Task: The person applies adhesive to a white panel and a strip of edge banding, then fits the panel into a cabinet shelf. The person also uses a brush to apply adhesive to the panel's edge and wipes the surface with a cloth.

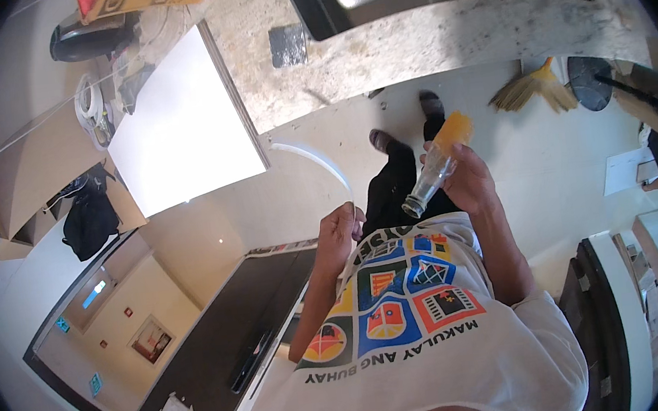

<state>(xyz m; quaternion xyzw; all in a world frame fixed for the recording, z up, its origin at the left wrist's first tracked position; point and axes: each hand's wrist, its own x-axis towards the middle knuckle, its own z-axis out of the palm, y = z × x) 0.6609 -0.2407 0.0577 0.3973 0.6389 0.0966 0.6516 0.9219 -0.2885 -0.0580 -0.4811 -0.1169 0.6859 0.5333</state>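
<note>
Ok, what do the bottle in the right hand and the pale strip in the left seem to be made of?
Bottle: clear and glossy, probably glass, going by its thick-looking rim and bright highlights; clear plastic isn't ruled out.
Pale strip: probably smooth plastic, since it looks thin and bends in an even curve; I can't exclude coated card.
</note>
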